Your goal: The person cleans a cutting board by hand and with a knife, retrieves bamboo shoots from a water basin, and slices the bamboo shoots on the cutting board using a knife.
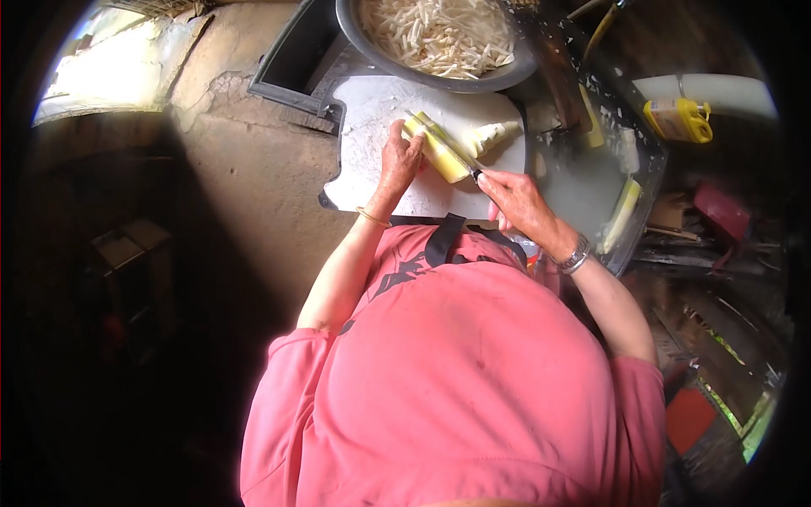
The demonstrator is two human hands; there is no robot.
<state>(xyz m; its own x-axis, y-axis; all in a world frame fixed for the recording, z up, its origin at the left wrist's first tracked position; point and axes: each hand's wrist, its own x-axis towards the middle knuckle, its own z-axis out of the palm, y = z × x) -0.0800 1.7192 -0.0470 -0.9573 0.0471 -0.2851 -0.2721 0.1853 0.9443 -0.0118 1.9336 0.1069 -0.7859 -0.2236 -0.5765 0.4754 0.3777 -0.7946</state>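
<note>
A thick yellow-green piece of bamboo shoot (445,160) lies slantwise on the white cutting board (372,110). My left hand (400,156) grips its upper left end, thumb and fingers closed on it. My right hand (517,199) is wrapped round the dark handle of a knife (454,147), whose narrow blade lies along the top of the shoot. Whether the blade is in the flesh or only against it, I cannot tell. A pale peeled piece of shoot (490,138) rests on the board, to the right of the knife.
Beyond the board stands a large metal bowl (498,82) of pale cut strips (439,38). On the right is a dark-edged sink (583,190) with cloudy water and a long pale piece (623,215). A yellow bottle (678,120) lies past it. Cracked wall (253,169) is at left.
</note>
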